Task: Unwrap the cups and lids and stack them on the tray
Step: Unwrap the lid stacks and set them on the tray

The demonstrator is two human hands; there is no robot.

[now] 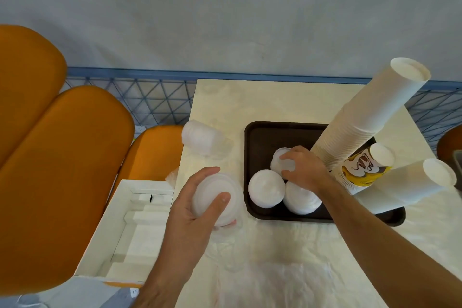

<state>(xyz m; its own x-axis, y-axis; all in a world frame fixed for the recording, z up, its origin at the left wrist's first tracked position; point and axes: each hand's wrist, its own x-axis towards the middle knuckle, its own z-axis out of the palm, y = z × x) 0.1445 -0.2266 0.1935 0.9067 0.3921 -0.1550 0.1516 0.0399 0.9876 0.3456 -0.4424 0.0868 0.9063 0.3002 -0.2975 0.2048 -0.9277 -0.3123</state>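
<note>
A dark brown tray [262, 132] lies on the pale table. On it stand three stacks of white paper cups: a tall one [370, 112], a short one [381, 155] and one [412, 182] leaning right. Two white lid stacks [266, 189] [300, 200] sit at the tray's front. My right hand [305, 167] grips a third lid stack [280, 161] on the tray. My left hand [200, 202] holds a stack of translucent lids [215, 190] left of the tray, above loose clear wrap [262, 270]. A wrapped lid sleeve [202, 140] lies further back.
An open white cardboard box [130, 227] sits left of the table. Orange chair backs [62, 157] stand at the left. A blue wire fence [150, 100] runs behind the table below a grey wall. A brown chair edge [450, 142] shows at the right.
</note>
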